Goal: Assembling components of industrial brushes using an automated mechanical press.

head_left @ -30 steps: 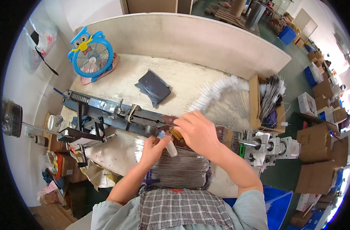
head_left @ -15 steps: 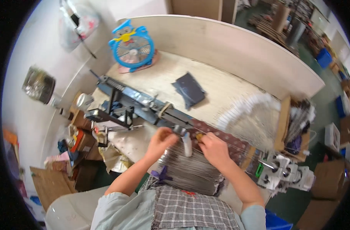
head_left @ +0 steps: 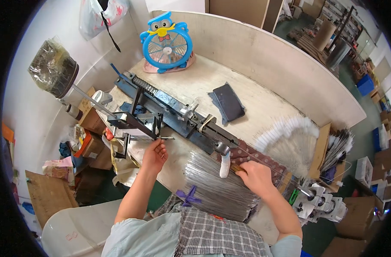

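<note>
My left hand (head_left: 155, 157) is closed, its fingertips at a thin metal rod (head_left: 167, 138) on the front of a black metal holder (head_left: 133, 123); what they pinch is too small to make out. My right hand (head_left: 255, 175) is closed round a small yellow-brown piece (head_left: 236, 168), mostly hidden by the fingers. Just left of it hangs a white-wrapped lever handle (head_left: 225, 166), apart from both hands. It belongs to a long dark bench machine (head_left: 172, 105). Below lies a thick bundle of thin straight metal wires (head_left: 217, 184), with a purple ribbon (head_left: 189, 196) at its near left.
A blue cartoon fan (head_left: 167, 48) stands at the back. A dark phone (head_left: 228, 103) lies on a cloth on the white table (head_left: 195, 81). White-tipped wires (head_left: 285, 139) fan out at right, near a metal clamping unit (head_left: 317, 203). A wrapped lamp-like head (head_left: 53, 68) rises at left.
My left hand has moved left and up, from beside the white-wrapped handle to the black holder. My right hand stays near the handle, still on the yellow-brown piece. The head view has shifted slightly.
</note>
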`<state>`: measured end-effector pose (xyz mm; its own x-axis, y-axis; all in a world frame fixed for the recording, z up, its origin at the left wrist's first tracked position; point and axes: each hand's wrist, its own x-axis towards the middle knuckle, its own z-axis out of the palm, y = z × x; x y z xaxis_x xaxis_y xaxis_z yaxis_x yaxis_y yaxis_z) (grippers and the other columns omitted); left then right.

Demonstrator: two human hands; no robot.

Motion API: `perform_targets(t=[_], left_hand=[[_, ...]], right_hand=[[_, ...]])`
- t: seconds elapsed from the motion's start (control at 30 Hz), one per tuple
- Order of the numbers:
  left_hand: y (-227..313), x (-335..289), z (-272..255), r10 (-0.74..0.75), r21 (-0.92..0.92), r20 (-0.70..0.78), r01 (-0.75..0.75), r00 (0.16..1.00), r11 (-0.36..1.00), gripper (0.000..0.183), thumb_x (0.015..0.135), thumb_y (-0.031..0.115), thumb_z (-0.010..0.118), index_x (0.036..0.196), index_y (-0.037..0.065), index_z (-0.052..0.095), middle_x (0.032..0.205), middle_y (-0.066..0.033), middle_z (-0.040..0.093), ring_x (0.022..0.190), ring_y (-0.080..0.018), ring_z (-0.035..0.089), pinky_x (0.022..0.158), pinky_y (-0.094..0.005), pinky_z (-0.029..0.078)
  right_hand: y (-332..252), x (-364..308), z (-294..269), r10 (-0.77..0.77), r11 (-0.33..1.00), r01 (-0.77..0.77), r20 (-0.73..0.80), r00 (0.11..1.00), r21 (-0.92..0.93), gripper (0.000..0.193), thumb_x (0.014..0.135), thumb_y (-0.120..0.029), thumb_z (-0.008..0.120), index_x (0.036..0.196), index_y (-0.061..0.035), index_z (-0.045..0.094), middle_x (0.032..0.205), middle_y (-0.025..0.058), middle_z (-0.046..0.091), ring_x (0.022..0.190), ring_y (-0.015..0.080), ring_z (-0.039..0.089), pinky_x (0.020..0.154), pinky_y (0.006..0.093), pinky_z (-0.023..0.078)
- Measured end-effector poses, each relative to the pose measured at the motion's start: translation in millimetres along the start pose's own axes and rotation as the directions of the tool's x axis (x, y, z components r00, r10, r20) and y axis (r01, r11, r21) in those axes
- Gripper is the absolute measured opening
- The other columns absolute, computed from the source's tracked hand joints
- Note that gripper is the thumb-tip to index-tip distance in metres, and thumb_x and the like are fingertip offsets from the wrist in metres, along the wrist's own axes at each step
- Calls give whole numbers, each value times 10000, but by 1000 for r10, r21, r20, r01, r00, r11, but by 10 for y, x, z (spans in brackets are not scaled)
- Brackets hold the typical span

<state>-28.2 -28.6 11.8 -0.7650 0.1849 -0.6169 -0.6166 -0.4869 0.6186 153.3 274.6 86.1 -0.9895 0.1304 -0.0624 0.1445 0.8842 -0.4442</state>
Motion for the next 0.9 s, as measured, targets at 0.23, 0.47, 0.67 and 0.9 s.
perform_targets(t=[0.23, 0.47, 0.67, 0.9], left_hand=[[-587, -576, 682, 140, 143, 364, -204, 921, 968, 101, 849, 135, 611, 824, 37, 603, 717, -50, 591, 630, -128, 571, 574, -254, 463], [-1317, -915, 1777, -155, 380, 634, -131, 757, 916, 196, 922, 195, 559, 944, 7, 611, 800, -57, 623, 650, -99, 549, 605, -228, 443], [-1499, -968, 1820, -93, 430, 671, -283, 736, 857, 180, 928, 172, 554, 962, 5, 613, 832, -46, 624, 671, -83, 533, 624, -222, 447], [-1387, -985, 1775, -23, 412, 571, -263, 820, 872, 176, 930, 195, 556, 965, 32, 613, 805, -32, 616, 661, -83, 533, 608, -223, 440]], right_hand=[[11, -239, -545, -224, 974, 221, -441, 869, -59, 177, 749, -76, 667, 926, -80, 662, 833, 61, 645, 688, 254, 591, 602, 379, 467], [309, -355, -654, 224, 882, -71, -282, 933, 465, 186, 814, -126, 649, 971, -26, 654, 809, 113, 636, 722, 250, 600, 652, 318, 468], [461, -501, -616, 208, 784, 4, -269, 940, 620, 198, 800, -117, 669, 960, -1, 653, 768, 90, 618, 710, 171, 562, 655, 278, 442], [395, -435, -678, -49, 940, 180, -405, 913, 291, 176, 749, -124, 688, 905, -46, 666, 790, 62, 625, 732, 219, 576, 654, 312, 464]])
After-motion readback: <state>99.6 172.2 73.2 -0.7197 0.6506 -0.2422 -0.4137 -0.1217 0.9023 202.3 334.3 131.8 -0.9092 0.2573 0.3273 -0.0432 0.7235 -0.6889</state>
